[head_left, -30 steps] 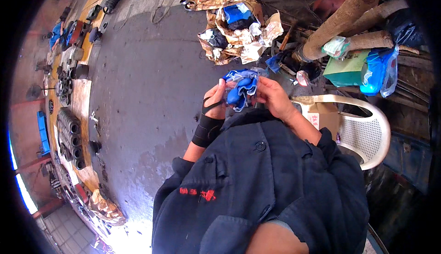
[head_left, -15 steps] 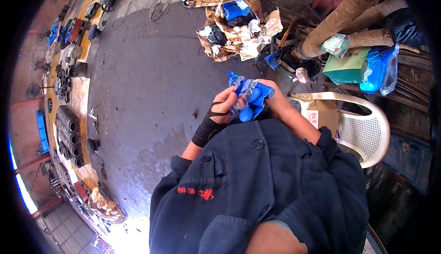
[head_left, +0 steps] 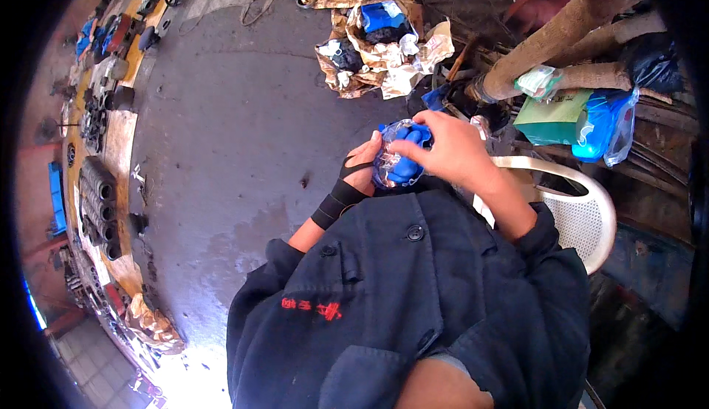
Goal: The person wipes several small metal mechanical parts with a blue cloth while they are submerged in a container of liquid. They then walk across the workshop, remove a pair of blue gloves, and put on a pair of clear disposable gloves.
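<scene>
In front of my chest, my left hand [head_left: 362,166], with a black strap around palm and wrist, is closed around the side of a crinkled clear plastic bag [head_left: 384,159]. Inside the bag sit smooth, rounded blue pieces [head_left: 407,159]; their exact kind I cannot make out. Over the bag's right side reaches my right hand [head_left: 459,150], its thumb and forefinger curved and apart above the blue pieces. Nothing shows gripped between them. The right hand's other fingers are partly hidden behind it.
A white plastic chair [head_left: 602,224] stands close on my right. Beyond it are a green box [head_left: 550,119], a blue bag [head_left: 609,124] and thick wrapped poles [head_left: 539,47]. Torn brown paper [head_left: 436,43] with dark contents lies ahead. Metal rings [head_left: 100,195] line the left side.
My right hand has moved from the right edge of the blue bundle to over its top. The loose blue sheet is gathered in, and the blue pieces now show within the bag.
</scene>
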Tool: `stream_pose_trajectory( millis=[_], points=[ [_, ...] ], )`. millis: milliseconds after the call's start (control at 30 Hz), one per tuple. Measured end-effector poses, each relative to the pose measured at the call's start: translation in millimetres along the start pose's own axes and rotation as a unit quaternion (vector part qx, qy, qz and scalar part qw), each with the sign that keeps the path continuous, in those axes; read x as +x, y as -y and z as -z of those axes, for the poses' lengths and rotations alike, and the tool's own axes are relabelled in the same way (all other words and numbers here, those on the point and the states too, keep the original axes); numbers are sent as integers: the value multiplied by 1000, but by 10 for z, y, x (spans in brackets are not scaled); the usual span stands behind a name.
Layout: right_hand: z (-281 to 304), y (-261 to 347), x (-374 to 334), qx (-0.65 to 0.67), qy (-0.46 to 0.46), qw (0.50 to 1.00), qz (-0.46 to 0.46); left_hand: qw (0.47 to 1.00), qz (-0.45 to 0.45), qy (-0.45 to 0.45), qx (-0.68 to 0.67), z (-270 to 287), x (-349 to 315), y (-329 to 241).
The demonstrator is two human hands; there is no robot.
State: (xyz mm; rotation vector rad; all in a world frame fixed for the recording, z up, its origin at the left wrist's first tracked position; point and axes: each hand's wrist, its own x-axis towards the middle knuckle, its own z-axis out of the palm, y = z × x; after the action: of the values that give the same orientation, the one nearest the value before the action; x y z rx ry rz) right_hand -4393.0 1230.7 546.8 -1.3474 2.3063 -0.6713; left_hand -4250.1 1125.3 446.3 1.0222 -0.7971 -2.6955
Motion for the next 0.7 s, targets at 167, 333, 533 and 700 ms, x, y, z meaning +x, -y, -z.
stream_pose_trajectory(
  millis=[167,333,533,700],
  points=[
    [8,218,-93,-174,-59,975,125,1000,16,14,-6,69,53,112],
    [35,245,-97,-237,17,963,125,999,-9,-52,6,-3,94,128],
    [-85,142,81,-269,75,944,174,998,-16,-48,-48,-21,134,-8],
    [-64,172,124,-282,116,946,115,996,-31,-59,-67,-91,153,-148]
  ],
)
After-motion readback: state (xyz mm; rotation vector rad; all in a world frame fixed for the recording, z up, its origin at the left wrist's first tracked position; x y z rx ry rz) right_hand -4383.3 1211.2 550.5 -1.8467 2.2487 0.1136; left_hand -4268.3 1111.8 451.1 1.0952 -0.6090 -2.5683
